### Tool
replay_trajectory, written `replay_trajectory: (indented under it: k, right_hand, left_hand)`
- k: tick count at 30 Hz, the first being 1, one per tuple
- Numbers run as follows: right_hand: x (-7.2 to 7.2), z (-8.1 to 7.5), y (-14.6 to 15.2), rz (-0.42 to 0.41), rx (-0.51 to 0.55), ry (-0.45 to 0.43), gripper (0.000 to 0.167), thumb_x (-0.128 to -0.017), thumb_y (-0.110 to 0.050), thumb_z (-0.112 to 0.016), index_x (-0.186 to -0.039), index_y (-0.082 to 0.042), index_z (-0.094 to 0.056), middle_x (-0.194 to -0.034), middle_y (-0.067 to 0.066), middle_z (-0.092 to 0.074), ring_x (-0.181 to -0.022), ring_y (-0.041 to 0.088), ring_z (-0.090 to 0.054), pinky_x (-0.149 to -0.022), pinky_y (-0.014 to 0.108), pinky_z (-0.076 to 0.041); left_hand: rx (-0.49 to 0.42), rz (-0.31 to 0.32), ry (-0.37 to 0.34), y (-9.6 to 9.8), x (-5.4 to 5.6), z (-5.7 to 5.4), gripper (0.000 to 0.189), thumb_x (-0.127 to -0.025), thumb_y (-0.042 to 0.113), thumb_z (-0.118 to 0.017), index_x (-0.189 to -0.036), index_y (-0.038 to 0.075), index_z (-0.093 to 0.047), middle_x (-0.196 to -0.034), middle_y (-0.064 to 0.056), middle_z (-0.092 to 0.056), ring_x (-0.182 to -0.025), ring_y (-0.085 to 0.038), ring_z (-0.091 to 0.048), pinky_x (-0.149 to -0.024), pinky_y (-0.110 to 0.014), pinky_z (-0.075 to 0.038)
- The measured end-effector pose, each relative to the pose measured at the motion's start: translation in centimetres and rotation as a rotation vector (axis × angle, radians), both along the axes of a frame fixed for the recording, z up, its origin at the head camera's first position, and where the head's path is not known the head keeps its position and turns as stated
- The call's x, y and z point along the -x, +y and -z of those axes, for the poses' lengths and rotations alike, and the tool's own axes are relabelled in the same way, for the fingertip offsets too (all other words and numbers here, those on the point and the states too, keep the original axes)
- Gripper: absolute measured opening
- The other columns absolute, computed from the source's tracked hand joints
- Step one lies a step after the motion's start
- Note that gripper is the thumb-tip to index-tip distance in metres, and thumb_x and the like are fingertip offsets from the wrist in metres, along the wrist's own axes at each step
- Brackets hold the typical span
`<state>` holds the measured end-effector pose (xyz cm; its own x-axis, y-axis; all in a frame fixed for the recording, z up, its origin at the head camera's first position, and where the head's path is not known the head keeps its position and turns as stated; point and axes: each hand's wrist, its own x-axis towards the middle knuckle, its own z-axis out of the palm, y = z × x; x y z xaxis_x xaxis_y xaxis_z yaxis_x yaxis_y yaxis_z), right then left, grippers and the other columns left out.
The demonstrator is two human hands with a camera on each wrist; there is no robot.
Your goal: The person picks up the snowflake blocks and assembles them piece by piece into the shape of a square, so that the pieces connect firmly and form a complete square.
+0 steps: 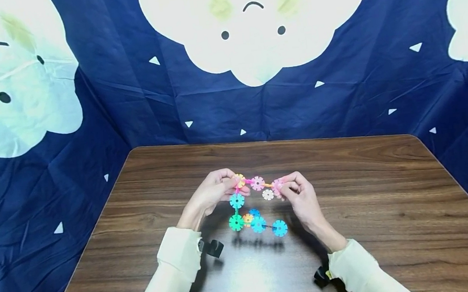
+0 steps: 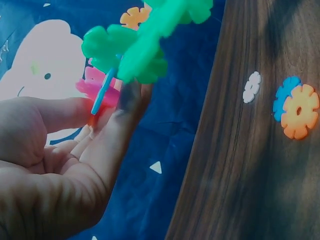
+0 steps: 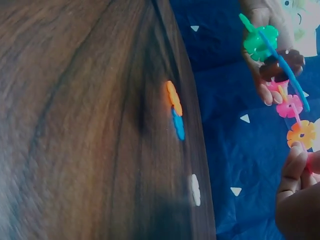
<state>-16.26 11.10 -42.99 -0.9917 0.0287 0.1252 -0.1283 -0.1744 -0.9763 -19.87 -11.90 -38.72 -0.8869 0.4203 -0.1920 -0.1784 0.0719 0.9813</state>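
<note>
Both hands hold up a bent chain of interlocking flower-shaped plastic discs above the table. My left hand pinches the chain's upper left corner, by a yellow disc. At the right end of the upper row, my right hand pinches a pink disc. Between the hands is another pink disc. From the left corner the chain runs down through a teal disc to a green disc, then right to a blue disc. Green discs partly cover the left fingertips in the left wrist view.
Loose on the wooden table lie a white disc, an orange disc and a blue disc, the orange one overlapping the blue. A dark blue cloth with white clouds hangs behind the table's far edge.
</note>
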Motion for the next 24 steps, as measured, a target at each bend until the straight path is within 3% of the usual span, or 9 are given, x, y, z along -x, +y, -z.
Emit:
replay_trajectory:
  k: [14,24]
  right_hand:
    - [-0.10,0.42,-0.14,0.027,0.034,0.040,0.017,-0.088,0.006,-0.060,-0.102,0.010,-0.051,-0.079,-0.001,-0.070,-0.064,0.009,-0.061,-0.058,0.018,-0.050]
    - [-0.20,0.39,-0.11,0.025,-0.002,0.057,0.018,-0.088,0.007,-0.059,-0.103,0.013,-0.051,-0.078,-0.003,-0.070,-0.063,0.008,-0.060,-0.058,0.019,-0.050]
  left_hand:
    - [0.041,-0.027,0.016,0.35,-0.32,0.01,0.010,-0.099,0.010,-0.049,-0.094,0.002,-0.051,-0.092,-0.018,-0.073,-0.089,-0.028,-0.071,-0.071,-0.031,-0.058]
    - [0.041,-0.044,0.010,0.37,-0.30,0.56,0.009,-0.099,0.010,-0.050,-0.094,0.003,-0.052,-0.090,-0.016,-0.073,-0.088,-0.026,-0.071,-0.079,-0.037,-0.058]
